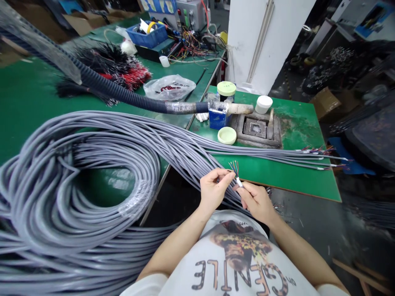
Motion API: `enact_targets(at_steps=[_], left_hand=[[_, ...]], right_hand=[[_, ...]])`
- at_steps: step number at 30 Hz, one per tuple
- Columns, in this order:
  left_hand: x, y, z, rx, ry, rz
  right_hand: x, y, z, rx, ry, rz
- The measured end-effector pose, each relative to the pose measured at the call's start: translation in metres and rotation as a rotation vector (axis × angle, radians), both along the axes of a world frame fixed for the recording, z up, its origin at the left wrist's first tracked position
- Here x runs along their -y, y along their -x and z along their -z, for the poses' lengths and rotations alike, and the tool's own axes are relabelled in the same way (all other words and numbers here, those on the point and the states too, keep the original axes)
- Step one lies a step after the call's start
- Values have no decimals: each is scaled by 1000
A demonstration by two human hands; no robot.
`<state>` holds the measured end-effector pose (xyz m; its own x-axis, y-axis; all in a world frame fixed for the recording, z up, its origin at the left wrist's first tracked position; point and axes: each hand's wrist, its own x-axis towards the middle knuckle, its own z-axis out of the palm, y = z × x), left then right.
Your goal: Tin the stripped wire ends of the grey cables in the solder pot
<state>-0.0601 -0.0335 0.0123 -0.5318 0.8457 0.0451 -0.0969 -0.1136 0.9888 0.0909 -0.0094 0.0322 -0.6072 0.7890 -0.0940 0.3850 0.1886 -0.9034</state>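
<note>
My left hand (216,191) and my right hand (256,201) meet in front of my chest, pinching the end of a grey multicore cable (238,181). Thin coloured wires (234,167) fan out from that end above a short white sleeve, which my right fingertips touch. Behind my hands, several grey cables run back to a large loose coil (40,197) at the left. Other grey cables (308,158) lie across a green board, their stripped ends at the right. My fingers hide part of the held cable.
A ribbed dark conduit (123,93) crosses the green bench behind the coil, near black-and-red wire bundles (129,76). A square metal pot (254,127) sits on the green board beside jars. A blue bin (146,35) and tangled wires stand farther back; a white pillar (265,41) rises behind.
</note>
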Motion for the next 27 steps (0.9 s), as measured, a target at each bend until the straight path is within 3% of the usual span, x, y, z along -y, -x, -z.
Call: enact_targets(at_steps=[3, 7, 10, 13, 17, 19, 23, 27], left_hand=[[1, -1, -1, -99, -73, 5], [5, -2, 1, -439, -326, 69], [8, -4, 4, -551, -443, 117], [9, -10, 4, -361, -373, 140], [5, -20, -5, 117, -223, 162], [1, -23, -10, 250, -182, 153], [-5, -24, -12, 323, -123, 164], [-9, -23, -5, 251, -165, 112]], right_hand=[[-1, -1, 5, -84, 151, 14], [-7, 3, 12, -422, 560, 16], [-11, 9, 12, -604, 646, 65], [-9, 13, 9, -623, 478, 161], [-5, 13, 5, -469, 59, 310], [-6, 10, 4, -354, -125, 350], [-11, 7, 3, -284, -339, 385], [-18, 12, -1, -290, -357, 362]])
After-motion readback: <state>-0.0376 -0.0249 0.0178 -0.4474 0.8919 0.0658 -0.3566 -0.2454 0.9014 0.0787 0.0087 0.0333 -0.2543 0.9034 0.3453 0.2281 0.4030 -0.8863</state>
